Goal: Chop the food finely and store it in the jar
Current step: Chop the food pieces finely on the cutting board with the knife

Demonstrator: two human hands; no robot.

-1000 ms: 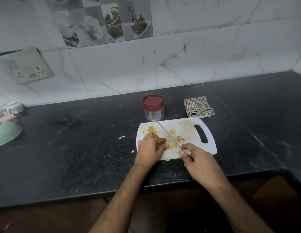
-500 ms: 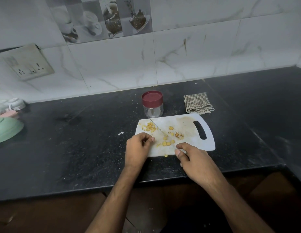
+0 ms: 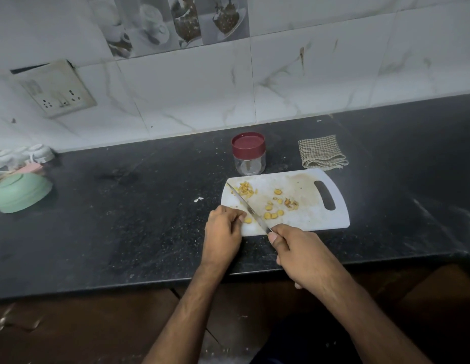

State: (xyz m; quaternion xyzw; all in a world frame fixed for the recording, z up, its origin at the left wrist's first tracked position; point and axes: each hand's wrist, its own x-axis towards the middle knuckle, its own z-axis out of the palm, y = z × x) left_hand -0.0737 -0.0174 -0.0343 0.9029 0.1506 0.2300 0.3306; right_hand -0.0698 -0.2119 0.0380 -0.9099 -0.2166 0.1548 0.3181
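Starting on the left, there's an upturned mint-green plastic bowl (image 3: 21, 191) sitting on the black speckled stone counter (image 3: 123, 219), well away from the left hand (image 3: 223, 229), so it's no part of this. That hand has its fingers (image 3: 235, 215) curled, tips tucked down on a small yellow food piece (image 3: 247, 220) at the near left corner of the white plastic chopping board (image 3: 315, 219); whether it actually pinches the bit or just pins it, I can't tell. Right beside those fingertips runs the long thin steel knife (image 3: 245, 204), blade slanting away toward a little heap of finer yellow bits (image 3: 244, 189). The right hand (image 3: 302, 254) is wrapped tight round the handle, which is hidden inside the fist. More loose yellow chunks (image 3: 274, 210) lie just beyond the blade. My guess is these are light, smallish and prone to rolling or skidding, so hold each one down from the top with the tips tucked back. The clear glass jar with a maroon screw lid (image 3: 248, 153) stands past the board's far edge, lid on, looks empty. Lid's the place to grab for unscrewing, body for lifting.
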